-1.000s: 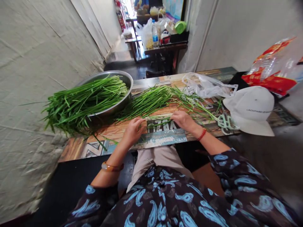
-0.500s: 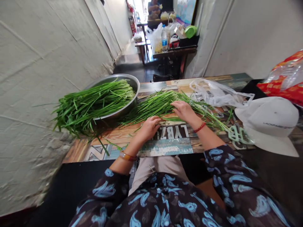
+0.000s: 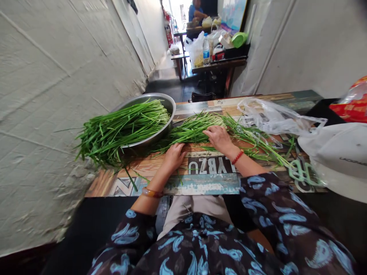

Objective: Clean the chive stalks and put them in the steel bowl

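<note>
A loose pile of garlic chives [image 3: 195, 128] lies across the wooden table, its pale ends to the right. My left hand [image 3: 174, 156] rests at the pile's near edge, its fingertips touching the leaves and the thumb apart. Over the right part of the pile, my right hand [image 3: 219, 138] has its fingers bent down onto chives; the fingertips are partly hidden. A steel basin [image 3: 172, 110] at the left holds a big heap of chives [image 3: 123, 126] whose leafy ends hang over the rim. More scattered stalks [image 3: 252, 139] lie to the right of my right hand.
A clear plastic bag [image 3: 269, 114], green-handled scissors [image 3: 304, 172] and a white cap [image 3: 338, 152] sit on the table's right side. A red package [image 3: 351, 103] is behind the cap. Walls flank the table. Farther back, a person [image 3: 197, 13] is beyond another table [image 3: 220, 68].
My left hand has shifted slightly left along the pile's near edge. My right hand stays over the chives, its fingers drawn closer together. The view has turned a little to the left.
</note>
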`<state>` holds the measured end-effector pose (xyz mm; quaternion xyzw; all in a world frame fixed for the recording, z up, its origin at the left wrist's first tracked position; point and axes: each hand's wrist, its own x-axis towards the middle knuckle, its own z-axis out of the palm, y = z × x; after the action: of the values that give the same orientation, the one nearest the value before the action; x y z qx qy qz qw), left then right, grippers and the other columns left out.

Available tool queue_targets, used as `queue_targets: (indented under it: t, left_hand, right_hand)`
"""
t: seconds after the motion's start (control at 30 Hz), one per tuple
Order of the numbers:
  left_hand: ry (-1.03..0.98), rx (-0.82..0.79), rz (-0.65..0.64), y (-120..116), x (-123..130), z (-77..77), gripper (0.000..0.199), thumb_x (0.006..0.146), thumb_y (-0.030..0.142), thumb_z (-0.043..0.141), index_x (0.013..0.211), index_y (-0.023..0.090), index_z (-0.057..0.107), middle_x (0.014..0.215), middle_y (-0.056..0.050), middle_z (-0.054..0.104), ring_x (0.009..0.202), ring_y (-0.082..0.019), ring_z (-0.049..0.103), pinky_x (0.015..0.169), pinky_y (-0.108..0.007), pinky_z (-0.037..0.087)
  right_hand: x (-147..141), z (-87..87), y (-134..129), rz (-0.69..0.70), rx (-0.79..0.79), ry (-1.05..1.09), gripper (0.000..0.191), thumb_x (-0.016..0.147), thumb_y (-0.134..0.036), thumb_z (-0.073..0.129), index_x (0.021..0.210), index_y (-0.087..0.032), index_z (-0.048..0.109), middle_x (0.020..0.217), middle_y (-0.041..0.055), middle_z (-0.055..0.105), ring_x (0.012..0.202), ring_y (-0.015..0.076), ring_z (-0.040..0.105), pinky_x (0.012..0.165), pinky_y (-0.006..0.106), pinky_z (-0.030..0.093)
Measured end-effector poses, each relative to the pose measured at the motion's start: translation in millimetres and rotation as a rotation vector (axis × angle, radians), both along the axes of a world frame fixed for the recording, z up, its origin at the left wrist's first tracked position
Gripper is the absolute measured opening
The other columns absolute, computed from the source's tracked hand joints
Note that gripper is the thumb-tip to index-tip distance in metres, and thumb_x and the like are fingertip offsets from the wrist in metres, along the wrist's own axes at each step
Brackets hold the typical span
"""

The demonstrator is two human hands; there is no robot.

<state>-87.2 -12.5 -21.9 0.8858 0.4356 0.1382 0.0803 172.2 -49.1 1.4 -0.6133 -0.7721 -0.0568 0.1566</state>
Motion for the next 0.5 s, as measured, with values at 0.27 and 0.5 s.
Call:
queue_targets:
  t: [0.27,0.5]
  left_hand:
    - [-0.050,-0.020,-0.071,-18,-18,5.6,0.023,0.090,0.026,0.055,0.106,0.014,0.067,0.108,-0.013,0.069,0.101,-0.025,0.063,0.091,-0.039,0.052]
    - [-0.268,0.064,0.071,-41,-32,36.2,0.026,0.095,0.033,0.048,0.093,0.017,0.069,0.091,-0.008,0.070,0.088,-0.020,0.065,0.083,-0.033,0.052]
  right_hand:
    - [5,-21.1,-79,0.189,0.001,0.132,0.033,0.097,-0.018,0.047,0.123,-0.018,0.067,0.126,0.0122,0.066,0.111,0.0251,0.061,0.094,0.040,0.049]
    - [41,2.4,-83,0.108,0.148,0.541,0.026,0.096,-0.026,0.049,0.106,-0.021,0.073,0.105,0.0088,0.074,0.098,0.0216,0.068,0.088,0.038,0.054]
